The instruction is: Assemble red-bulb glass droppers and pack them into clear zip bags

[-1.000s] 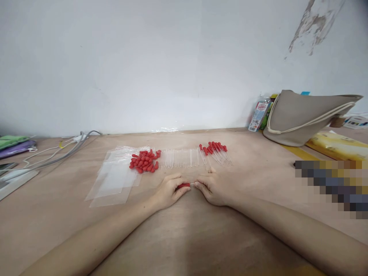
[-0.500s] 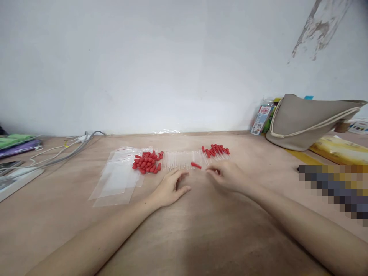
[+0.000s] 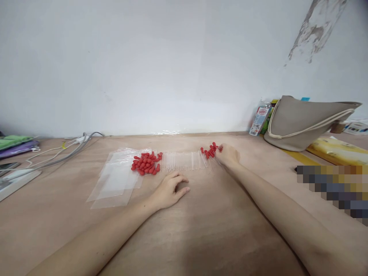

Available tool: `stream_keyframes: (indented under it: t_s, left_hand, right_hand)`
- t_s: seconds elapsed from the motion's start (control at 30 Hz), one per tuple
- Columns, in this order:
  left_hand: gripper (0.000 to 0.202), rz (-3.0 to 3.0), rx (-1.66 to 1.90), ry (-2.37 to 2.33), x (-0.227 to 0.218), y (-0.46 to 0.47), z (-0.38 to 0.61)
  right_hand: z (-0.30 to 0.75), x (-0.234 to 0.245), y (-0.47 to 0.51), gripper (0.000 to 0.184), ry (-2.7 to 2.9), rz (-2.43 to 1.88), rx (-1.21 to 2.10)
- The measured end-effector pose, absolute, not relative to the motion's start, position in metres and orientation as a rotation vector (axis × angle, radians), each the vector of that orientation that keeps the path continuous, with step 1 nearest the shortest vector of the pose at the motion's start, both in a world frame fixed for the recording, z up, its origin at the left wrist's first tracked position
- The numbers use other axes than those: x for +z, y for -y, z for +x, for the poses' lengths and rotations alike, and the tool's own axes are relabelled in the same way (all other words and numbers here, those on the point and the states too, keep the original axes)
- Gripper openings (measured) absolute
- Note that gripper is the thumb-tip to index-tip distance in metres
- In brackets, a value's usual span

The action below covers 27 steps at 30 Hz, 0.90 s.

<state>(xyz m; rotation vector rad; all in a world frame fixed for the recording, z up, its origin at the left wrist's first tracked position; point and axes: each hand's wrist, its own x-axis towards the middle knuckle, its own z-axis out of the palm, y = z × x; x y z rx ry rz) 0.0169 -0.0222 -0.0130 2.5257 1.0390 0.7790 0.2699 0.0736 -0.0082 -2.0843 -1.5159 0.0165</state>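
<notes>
My right hand [image 3: 228, 155] is over the right end of a group of glass droppers with red rubber bulbs [image 3: 211, 150]. Its fingers are closed around a dropper, mostly hidden by the hand. My left hand [image 3: 171, 190] rests on the table with fingers apart and slightly curled, holding nothing. Just beyond it lies a row of clear glass tubes [image 3: 181, 161], side by side. Left of these sits a heap of loose red rubber bulbs [image 3: 146, 163], partly on clear plastic bags [image 3: 112, 184].
White and grey cables [image 3: 67, 153] and a white device [image 3: 20, 182] lie at the left, near green and purple packages [image 3: 17, 143]. Along the right stand a bottle [image 3: 258, 119] and a grey bag [image 3: 299, 122], with a yellow package [image 3: 335, 151] nearby. A wall [image 3: 178, 69] closes off the back.
My right hand has moved right and away from me with the dropper, from in front of the tubes to the group of finished-looking droppers. My left hand has stayed almost still.
</notes>
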Motion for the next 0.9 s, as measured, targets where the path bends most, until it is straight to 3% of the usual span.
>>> stream_keyframes:
  t_s: [0.47,0.9]
  left_hand:
    - [0.018,2.517,0.77,-1.063,-0.011,0.024,0.018]
    - [0.019,2.514,0.798,-1.042,-0.013,0.023,0.018]
  right_hand:
    - [0.25,0.002,-0.051,0.024,1.991,-1.921,-0.119]
    - [0.25,-0.005,-0.06,0.036,1.99,-2.034,-0.142]
